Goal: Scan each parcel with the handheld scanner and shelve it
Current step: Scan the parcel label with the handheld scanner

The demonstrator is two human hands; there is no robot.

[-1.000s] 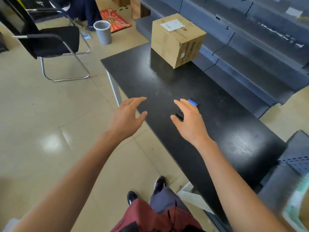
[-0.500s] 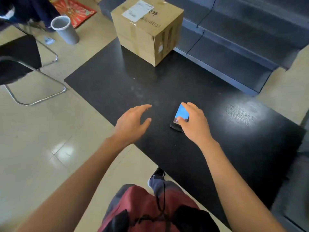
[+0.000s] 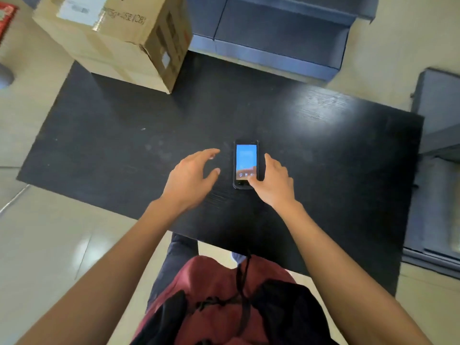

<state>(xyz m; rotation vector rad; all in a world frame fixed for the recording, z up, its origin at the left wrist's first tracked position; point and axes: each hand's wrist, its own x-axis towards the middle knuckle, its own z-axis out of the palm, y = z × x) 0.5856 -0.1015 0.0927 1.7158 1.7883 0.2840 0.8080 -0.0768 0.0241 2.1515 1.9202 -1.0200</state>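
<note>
At frame centre, handheld scanner [image 3: 246,164] lies flat on the black table [image 3: 348,150], long axis up-frame. Right hand [image 3: 272,181] touches its lower right corner, fingers loosely spread; left hand [image 3: 191,178] hovers beside, spread, empty.

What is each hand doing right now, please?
Left hand: open, holding nothing, above the table.
Right hand: open, fingers touching the scanner, not yet gripping it.

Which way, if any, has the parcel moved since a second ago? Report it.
No. The parcel stays on the black table's far left corner beside the shelving; only the view shifted.
</note>
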